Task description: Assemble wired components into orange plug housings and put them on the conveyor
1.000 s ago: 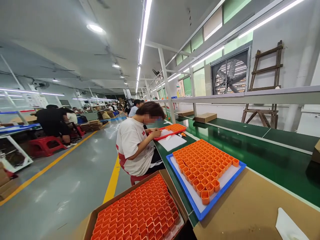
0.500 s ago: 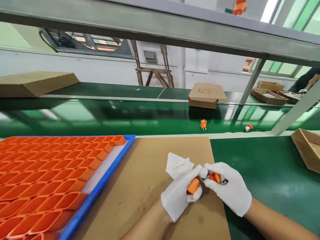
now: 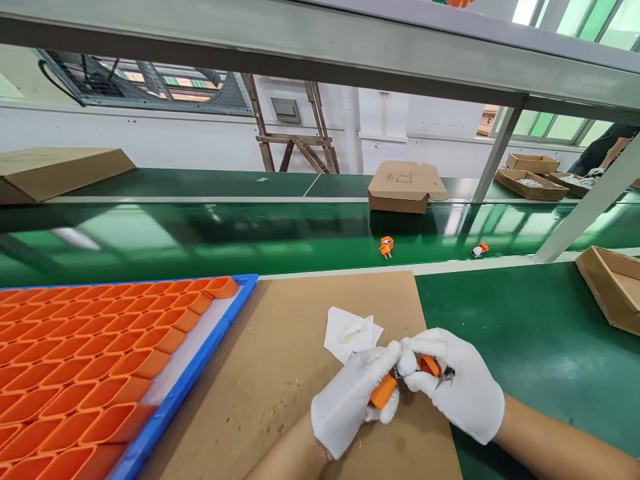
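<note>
White gloves cover both my hands, which meet fingertip to fingertip above a brown cardboard sheet. My left hand is closed on an orange plastic housing. In my right hand is a small orange part with dark metal pieces sticking out toward the palm. Small dark and metal bits show where the fingertips touch, partly hidden by the gloves. Just behind the left hand lies a white paper with a pale smear on it.
At left stands a blue-rimmed tray of orange hollow sleeves. On the green belt lie an orange plug-like piece and an orange-and-white piece. Cardboard boxes rest behind, another at right. A metal beam crosses above.
The view has shifted a little, so the belt and tray sit further left. My right hand's fingers have moved slightly over the orange part; both hands keep their hold.
</note>
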`<state>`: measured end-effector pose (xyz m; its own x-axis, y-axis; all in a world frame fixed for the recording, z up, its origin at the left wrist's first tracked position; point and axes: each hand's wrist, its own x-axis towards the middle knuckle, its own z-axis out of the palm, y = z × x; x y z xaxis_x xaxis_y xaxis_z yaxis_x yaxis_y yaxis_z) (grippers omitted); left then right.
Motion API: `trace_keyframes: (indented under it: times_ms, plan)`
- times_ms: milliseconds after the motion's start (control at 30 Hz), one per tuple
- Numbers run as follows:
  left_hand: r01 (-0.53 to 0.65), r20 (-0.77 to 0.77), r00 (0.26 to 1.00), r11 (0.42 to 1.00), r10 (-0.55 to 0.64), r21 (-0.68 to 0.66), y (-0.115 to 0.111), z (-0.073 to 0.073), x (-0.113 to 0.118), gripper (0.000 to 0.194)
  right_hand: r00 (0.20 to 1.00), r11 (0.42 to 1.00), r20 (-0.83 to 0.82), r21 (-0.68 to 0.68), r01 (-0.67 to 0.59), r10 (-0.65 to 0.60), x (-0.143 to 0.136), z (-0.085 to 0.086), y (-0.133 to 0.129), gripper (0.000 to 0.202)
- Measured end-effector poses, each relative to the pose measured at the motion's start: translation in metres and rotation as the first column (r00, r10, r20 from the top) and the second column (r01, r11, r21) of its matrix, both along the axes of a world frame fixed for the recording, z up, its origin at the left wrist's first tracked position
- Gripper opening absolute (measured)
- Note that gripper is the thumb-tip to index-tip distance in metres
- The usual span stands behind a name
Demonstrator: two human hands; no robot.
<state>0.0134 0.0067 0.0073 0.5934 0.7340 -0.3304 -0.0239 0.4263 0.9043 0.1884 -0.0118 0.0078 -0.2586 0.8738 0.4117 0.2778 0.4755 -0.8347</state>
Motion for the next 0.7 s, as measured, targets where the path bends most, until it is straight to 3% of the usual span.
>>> trace_keyframes:
  times_ms: [100,200,367,467,567,700]
  plan:
    - [-0.005,-0.065,0.998,0.997,0.01,0.077,-0.001,-0.005,0.002,0.066,1.0,0.99,0.005,0.14,0.015,-0.016,0.002,-0.007,0.001,0.036]
    - [-0.042,-0.115,0.991,0.967,0.073,0.251,-0.001,-0.004,-0.002,0.07,0.998,0.99,0.008,0.128,0.056,-0.057,0.003,-0.004,0.003,0.032]
    - [-0.244,-0.23,0.875,0.798,0.426,0.551,0.0,-0.002,-0.014,0.049,0.969,0.984,-0.185,0.049,0.173,-0.161,0.002,0.008,0.005,0.041]
    - [-0.254,-0.207,0.847,0.715,0.489,0.651,0.0,-0.009,-0.015,0.054,0.959,0.979,-0.206,0.009,0.203,-0.197,0.001,0.014,0.004,0.042]
    - [-0.298,-0.094,0.872,0.671,0.481,0.679,-0.001,-0.017,-0.011,0.055,0.962,0.981,-0.225,0.077,0.177,-0.155,0.002,0.016,0.002,0.047]
    - [-0.433,0.022,0.86,0.705,0.51,0.562,-0.002,-0.015,-0.009,0.064,0.966,0.974,-0.229,0.162,0.159,-0.119,0.006,0.014,0.001,0.05]
